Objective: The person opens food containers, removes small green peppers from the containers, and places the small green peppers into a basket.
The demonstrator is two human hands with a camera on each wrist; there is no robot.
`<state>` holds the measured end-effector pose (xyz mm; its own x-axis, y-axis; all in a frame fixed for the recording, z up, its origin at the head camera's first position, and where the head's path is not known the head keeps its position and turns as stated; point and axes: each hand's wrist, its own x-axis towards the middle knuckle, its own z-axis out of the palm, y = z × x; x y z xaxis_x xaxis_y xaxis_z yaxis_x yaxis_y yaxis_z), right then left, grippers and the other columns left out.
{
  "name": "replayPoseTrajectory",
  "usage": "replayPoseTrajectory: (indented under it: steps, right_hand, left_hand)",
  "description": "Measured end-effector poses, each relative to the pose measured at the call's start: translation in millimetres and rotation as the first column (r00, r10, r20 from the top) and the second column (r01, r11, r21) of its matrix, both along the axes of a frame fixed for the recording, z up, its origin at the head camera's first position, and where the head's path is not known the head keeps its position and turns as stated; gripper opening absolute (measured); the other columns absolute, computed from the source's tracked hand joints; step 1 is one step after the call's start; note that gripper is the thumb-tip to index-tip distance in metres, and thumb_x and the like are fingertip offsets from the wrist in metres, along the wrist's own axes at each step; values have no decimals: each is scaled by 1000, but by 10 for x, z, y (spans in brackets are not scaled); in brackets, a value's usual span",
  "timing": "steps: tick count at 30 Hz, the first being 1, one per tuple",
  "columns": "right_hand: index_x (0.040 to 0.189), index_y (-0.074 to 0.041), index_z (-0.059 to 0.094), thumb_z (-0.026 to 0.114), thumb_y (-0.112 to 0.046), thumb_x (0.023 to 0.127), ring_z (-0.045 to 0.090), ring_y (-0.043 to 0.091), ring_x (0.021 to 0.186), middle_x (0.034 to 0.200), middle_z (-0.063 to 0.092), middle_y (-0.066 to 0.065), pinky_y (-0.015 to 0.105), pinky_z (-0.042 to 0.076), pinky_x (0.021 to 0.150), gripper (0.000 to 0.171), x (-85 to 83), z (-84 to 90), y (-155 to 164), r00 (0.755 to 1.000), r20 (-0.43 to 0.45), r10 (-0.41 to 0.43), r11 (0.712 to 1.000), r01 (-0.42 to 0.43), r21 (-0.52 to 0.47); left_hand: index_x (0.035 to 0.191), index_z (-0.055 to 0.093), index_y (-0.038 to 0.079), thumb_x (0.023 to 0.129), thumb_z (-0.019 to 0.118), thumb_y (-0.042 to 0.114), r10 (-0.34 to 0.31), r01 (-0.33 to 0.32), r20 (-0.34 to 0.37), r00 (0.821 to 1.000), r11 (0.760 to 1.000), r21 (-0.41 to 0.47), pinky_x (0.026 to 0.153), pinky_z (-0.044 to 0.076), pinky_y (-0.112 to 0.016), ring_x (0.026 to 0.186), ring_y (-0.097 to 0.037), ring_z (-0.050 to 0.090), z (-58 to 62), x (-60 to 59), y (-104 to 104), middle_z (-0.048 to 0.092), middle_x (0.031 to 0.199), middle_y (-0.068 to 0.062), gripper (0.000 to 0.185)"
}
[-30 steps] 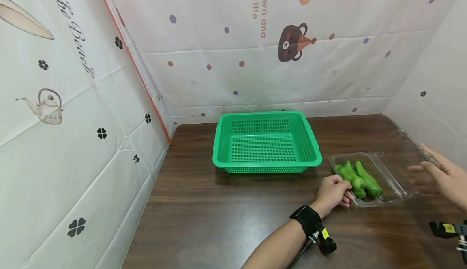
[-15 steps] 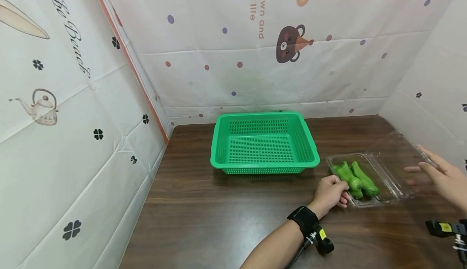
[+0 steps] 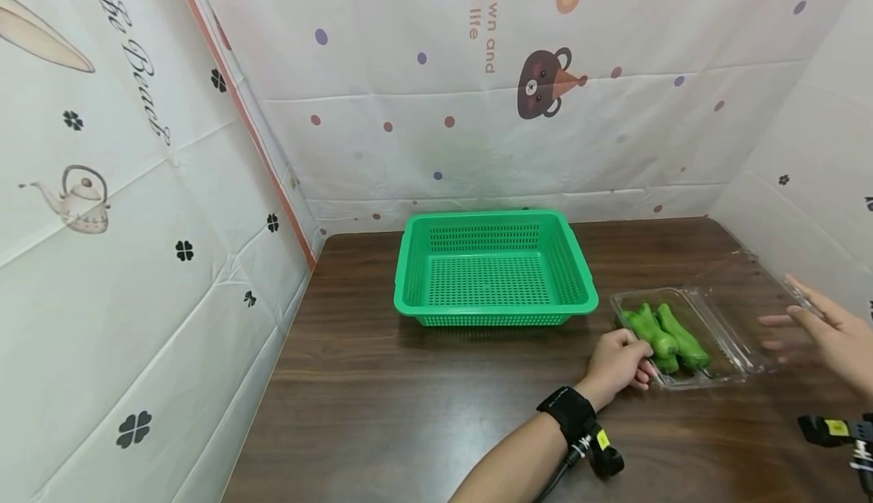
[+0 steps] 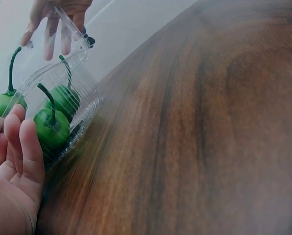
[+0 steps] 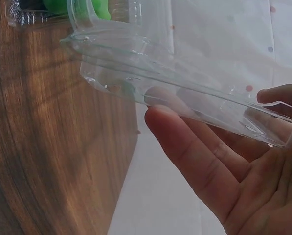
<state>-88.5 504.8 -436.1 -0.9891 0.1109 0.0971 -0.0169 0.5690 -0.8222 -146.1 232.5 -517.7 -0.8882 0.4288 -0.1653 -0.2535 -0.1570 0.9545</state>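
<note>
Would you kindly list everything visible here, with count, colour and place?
Basket: one, green, perforated plastic, middle of table, nothing inside.
Clamshell box: one, clear plastic, right of the basket, lid swung open to the right.
Peppers: at least three, green with stems, inside the box.
Table: one, dark brown wood.
Backdrop: white printed sheets, behind and on both sides.
Wrist cameras: black, one on each wrist.
Left hand: fingers curled on the box's near left edge.
Right hand: fingers straight, against the open lid.

Bright, even light; wrist views blurred close up.
</note>
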Motion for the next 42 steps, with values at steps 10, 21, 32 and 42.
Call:
replayPoseTrajectory:
  steps: [10,21,32,42]
  right_hand:
    - [162,-30,-7,29,-20,112,69,-1,66,93,61,-38,31,56,52,62,4,-30,40,1000,-11,17,1000,-17,-23]
    - [162,-31,-7,28,-22,113,70,-1,65,92,63,-36,31,56,51,61,-3,-62,65,1000,-20,6,999,-7,-36]
    - [162,-31,-7,23,-18,113,69,-3,66,93,63,-36,30,55,49,60,13,-142,147,999,-33,28,999,-29,-30]
    - [161,-41,-6,23,-22,113,69,-2,66,93,64,-36,31,56,50,58,10,-201,217,1000,16,3,995,-1,-101]
  left_hand:
    - [68,52,13,90,63,10,-15,15,-7,1000,1000,6,40,43,-18,43,-6,51,-4,-10,-11,58,54,3,25]
    - [69,52,12,91,63,11,-25,25,-13,1000,1000,-10,40,43,-18,43,-6,51,12,0,-28,58,54,4,24]
    - [71,52,10,90,63,11,-33,33,-16,999,999,-2,40,43,-18,44,-6,51,-20,1,-18,59,55,3,22]
    - [70,51,13,90,63,11,-30,30,-15,999,1000,1,40,42,-18,43,-6,51,-34,-15,-2,59,55,3,23]
